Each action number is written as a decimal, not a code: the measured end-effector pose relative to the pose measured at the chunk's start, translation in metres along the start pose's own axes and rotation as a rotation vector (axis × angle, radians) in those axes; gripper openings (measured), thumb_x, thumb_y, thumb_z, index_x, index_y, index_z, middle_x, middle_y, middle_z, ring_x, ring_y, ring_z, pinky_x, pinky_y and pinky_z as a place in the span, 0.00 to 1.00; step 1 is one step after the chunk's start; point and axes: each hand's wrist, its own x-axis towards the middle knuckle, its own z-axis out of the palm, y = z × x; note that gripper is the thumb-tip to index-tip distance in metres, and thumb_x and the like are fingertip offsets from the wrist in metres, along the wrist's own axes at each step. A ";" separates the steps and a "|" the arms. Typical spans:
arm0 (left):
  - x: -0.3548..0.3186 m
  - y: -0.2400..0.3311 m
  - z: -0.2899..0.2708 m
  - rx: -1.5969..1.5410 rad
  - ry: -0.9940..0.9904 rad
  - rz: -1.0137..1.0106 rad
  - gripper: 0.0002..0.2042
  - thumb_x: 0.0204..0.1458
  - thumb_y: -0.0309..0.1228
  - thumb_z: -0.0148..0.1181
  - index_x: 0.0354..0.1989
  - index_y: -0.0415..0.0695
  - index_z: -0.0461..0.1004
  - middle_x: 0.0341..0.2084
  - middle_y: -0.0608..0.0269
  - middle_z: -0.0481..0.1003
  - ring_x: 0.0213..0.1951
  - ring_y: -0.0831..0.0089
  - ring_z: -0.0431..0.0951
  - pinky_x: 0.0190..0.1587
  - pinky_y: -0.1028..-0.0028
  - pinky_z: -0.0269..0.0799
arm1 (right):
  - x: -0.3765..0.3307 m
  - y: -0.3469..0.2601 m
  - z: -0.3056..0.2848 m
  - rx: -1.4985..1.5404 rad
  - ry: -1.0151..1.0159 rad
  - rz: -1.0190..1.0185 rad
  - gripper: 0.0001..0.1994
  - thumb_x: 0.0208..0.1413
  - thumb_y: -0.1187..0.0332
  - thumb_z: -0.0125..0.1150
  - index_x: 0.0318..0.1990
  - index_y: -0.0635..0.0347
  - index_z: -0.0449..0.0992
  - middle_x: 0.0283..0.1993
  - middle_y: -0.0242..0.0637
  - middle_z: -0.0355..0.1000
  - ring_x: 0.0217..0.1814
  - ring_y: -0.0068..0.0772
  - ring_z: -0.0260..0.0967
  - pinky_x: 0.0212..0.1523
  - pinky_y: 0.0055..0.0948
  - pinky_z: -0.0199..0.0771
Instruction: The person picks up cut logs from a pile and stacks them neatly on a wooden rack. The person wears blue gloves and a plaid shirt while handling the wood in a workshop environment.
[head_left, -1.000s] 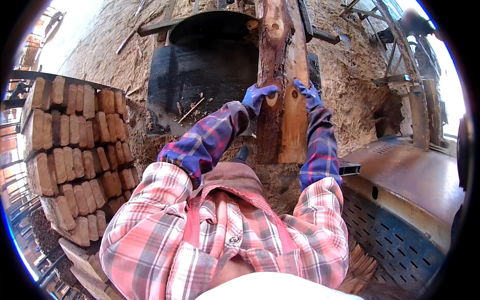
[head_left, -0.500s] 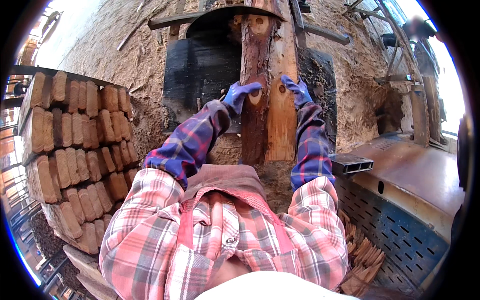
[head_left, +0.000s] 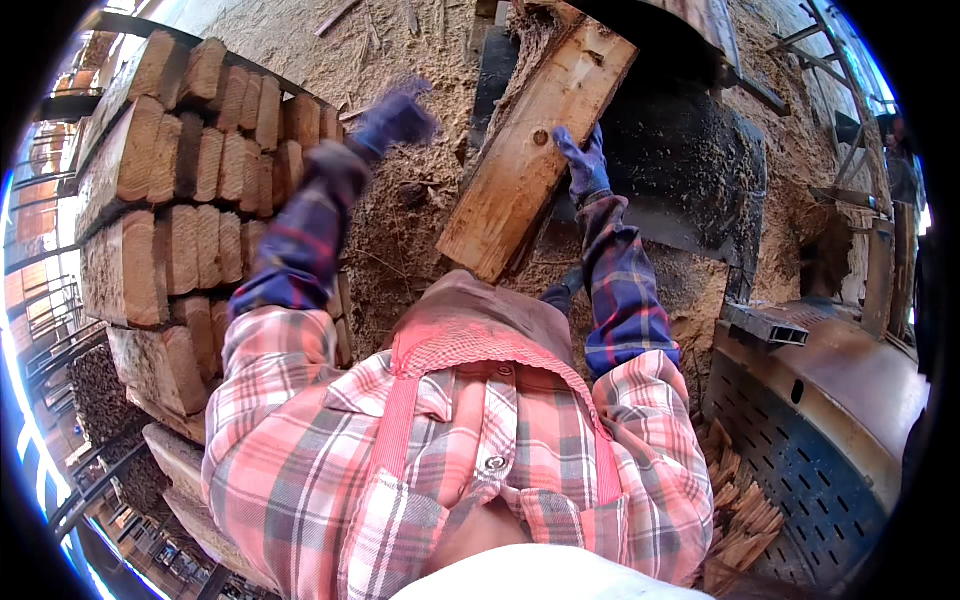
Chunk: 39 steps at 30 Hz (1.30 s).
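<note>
A rough-sawn wooden plank with a dark knot lies slanted in front of me, its near end toward my apron and bark along its left edge. My right hand, in a blue glove, grips the plank's right edge, thumb on the upper face and the fingers partly hidden at the side. Off to the left, my left hand, also gloved, is in the air over the sawdust, apart from the plank and near the stack of planks. Motion smears its fingers.
Black metal plates lie beyond the plank, by a dark curved guard. Sawdust covers the ground. At right stand a blue slotted metal panel, a rectangular metal tube and wood offcuts. Another person is partly visible far right.
My left hand has let go of the wood and swung left toward the stack. The plank has turned from straight ahead to a slant; my right hand stays on its edge. The view has shifted.
</note>
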 end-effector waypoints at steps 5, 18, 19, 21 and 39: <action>-0.060 0.004 0.085 0.603 -0.145 0.026 0.42 0.45 0.58 0.53 0.57 0.30 0.57 0.45 0.36 0.70 0.49 0.52 0.72 0.52 0.66 0.65 | -0.084 0.000 0.013 -0.218 -0.033 0.192 0.36 0.45 0.69 0.68 0.61 0.63 0.54 0.52 0.40 0.66 0.51 0.31 0.66 0.54 0.30 0.66; -0.173 -0.010 0.278 -0.565 -0.487 -0.429 0.29 0.49 0.62 0.48 0.43 0.46 0.69 0.31 0.62 0.72 0.27 0.71 0.70 0.28 0.67 0.67 | -0.303 -0.120 -0.100 0.063 0.082 0.283 0.20 0.44 0.71 0.66 0.46 0.66 0.72 0.40 0.41 0.74 0.41 0.33 0.73 0.45 0.27 0.74; -0.174 -0.012 0.299 -0.712 -0.521 -0.454 0.31 0.48 0.62 0.47 0.46 0.46 0.66 0.37 0.61 0.70 0.34 0.68 0.68 0.34 0.65 0.65 | -0.343 -0.099 -0.138 -0.123 0.161 0.245 0.21 0.42 0.70 0.68 0.46 0.67 0.72 0.40 0.42 0.74 0.40 0.32 0.73 0.43 0.25 0.74; -0.147 -0.021 0.341 -1.172 -0.751 -0.571 0.35 0.48 0.63 0.46 0.54 0.45 0.61 0.47 0.57 0.65 0.46 0.62 0.64 0.47 0.61 0.61 | -0.406 -0.100 -0.159 -0.176 0.212 0.237 0.30 0.37 0.65 0.73 0.49 0.67 0.69 0.41 0.40 0.73 0.40 0.26 0.71 0.41 0.25 0.71; -0.261 0.108 0.615 -0.074 -1.066 0.608 0.21 0.50 0.36 0.60 0.49 0.35 0.68 0.37 0.59 0.75 0.42 0.74 0.73 0.47 0.73 0.69 | -0.805 -0.336 -0.335 -0.087 1.254 -1.116 0.21 0.57 0.59 0.53 0.54 0.60 0.66 0.49 0.40 0.69 0.48 0.33 0.67 0.49 0.32 0.67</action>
